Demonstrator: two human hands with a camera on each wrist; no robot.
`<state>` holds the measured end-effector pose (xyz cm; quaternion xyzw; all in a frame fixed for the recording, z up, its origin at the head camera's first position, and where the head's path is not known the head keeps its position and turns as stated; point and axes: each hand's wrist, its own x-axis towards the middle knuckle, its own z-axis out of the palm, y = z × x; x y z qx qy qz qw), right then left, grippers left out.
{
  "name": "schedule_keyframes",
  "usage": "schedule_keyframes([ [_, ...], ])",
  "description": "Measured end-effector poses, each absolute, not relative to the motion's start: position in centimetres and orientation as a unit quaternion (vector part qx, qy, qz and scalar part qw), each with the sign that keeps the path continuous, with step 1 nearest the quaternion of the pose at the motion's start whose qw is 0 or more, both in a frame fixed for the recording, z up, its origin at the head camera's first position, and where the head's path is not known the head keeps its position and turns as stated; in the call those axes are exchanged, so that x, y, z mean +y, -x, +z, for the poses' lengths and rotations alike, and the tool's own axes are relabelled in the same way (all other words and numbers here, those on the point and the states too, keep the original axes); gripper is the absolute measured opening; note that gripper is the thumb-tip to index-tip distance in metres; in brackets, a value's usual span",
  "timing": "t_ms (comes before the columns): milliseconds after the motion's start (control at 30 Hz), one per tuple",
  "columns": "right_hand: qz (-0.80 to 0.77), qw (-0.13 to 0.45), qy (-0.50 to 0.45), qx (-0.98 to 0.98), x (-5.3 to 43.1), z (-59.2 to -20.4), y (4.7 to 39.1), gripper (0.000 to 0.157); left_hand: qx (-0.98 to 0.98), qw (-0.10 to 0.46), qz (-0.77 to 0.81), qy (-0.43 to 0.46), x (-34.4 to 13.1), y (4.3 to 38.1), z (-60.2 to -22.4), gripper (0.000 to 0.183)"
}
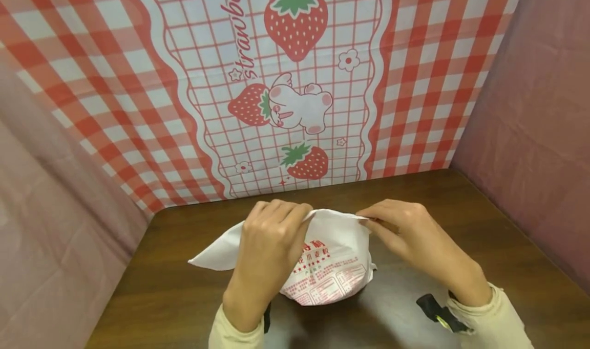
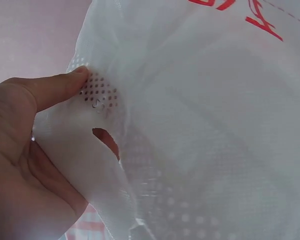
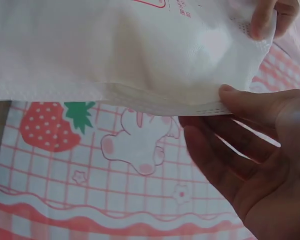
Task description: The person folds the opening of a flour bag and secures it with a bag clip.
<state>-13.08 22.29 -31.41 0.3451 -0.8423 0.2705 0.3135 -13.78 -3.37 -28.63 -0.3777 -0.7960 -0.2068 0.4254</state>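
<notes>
A white cloth-like bag (image 1: 329,267) with red printed characters and boxes stands on the table, its lower part bulging and its upper part slack. Along its top edge, my left hand (image 1: 276,236) pinches the fabric between thumb and fingers. In the left wrist view the thumb (image 2: 65,86) presses beside a patch of small punched dots, above an oval slot in the bag. My right hand (image 1: 412,231) pinches the same edge farther right, thumb over it and fingers behind, as the right wrist view shows. A loose white flap (image 1: 216,252) sticks out left of my left hand. The bag's contents are hidden.
The bag is on a dark brown wooden table (image 1: 184,282). Behind it hangs a red-and-white checked cloth (image 1: 424,83) with strawberries and a white cartoon animal. Pinkish curtains flank the table, left (image 1: 50,226) and right (image 1: 534,134). A black strap (image 1: 440,313) shows at the right cuff.
</notes>
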Motion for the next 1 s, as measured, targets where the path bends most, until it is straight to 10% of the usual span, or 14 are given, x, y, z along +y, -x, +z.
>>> schedule_keyframes([
  [1000,0.300,0.295,-0.341,-0.841,22.9,-31.7,14.3,0.026,-0.797,0.370,-0.225,0.419,-3.7,15.5,-29.2,0.009],
])
